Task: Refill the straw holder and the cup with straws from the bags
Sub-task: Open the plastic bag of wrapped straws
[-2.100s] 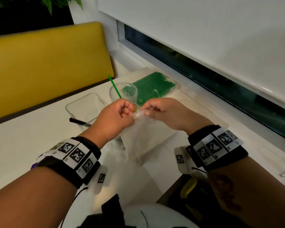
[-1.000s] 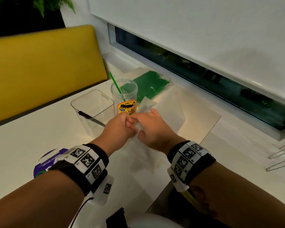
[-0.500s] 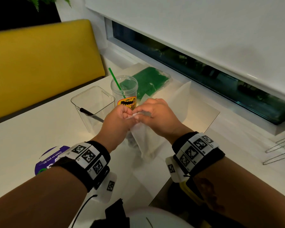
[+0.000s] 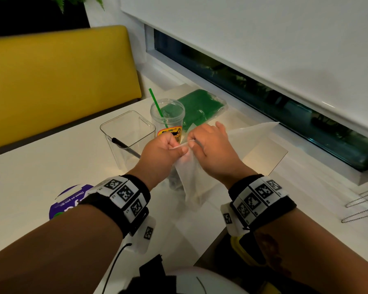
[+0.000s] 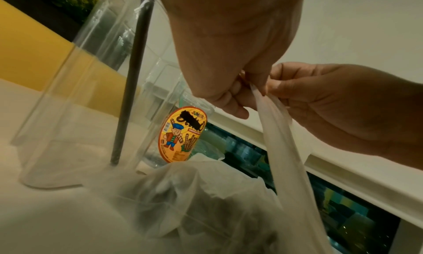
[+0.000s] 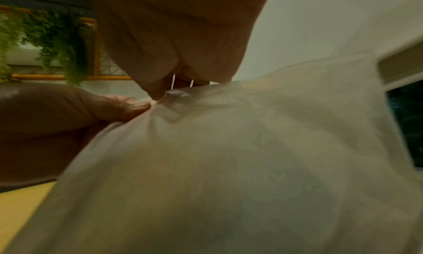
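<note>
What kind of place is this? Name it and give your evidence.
Probably a café or fast-food dining area: a yellow padded bench along a white table, a straw holder and cup.

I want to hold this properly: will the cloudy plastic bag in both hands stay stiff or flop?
Likely floppy: the cloudy bag sags and creases below the left hand and right hand. Probably light, since pinches hold it up.

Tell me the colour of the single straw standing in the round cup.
Green; the straw leans out of the cup, clearest in the head view.
</note>
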`<state>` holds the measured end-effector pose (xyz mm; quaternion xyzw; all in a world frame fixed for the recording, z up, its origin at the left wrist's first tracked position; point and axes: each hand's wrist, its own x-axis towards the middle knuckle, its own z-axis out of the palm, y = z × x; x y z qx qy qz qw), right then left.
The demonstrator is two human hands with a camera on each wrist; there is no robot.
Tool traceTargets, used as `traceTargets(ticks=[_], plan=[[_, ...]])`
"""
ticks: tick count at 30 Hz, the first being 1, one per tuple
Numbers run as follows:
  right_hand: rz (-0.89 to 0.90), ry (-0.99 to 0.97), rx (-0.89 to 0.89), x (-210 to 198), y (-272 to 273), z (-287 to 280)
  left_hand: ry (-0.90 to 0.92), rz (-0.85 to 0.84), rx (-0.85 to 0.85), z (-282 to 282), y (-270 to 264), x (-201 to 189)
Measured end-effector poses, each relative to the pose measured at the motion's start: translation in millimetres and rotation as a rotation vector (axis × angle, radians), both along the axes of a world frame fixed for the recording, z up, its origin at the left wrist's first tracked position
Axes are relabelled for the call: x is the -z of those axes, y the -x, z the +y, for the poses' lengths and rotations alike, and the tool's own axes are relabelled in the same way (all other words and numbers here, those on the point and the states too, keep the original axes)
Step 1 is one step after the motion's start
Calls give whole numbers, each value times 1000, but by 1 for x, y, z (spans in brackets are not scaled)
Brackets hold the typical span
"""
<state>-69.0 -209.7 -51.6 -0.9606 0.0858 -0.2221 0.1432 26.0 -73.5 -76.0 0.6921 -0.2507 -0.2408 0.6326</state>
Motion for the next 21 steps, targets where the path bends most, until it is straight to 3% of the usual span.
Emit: traceTargets(ticks=[4,9,11,15,17,19,21], plan=[[50,2,151,-2,9,-25,-23,-15,7,6,-4,3],[47,-26,136,-8,17,-29,-55,-55,255,14,3,-11],[21,7,48,-14,16,-19,-59,36,342,10,7,-23],[-5,96,-107,-14,13,0,-46,478,542,5,6,-35],[-20,74,-133,-12,15,3,-45,598,632,9,0,-31],[-26,38,-148,-10,17,4,-39,624,602,14,-5,-25],[-36,20,-169,-5,19,6,-61,473,461,15,-5,-20]])
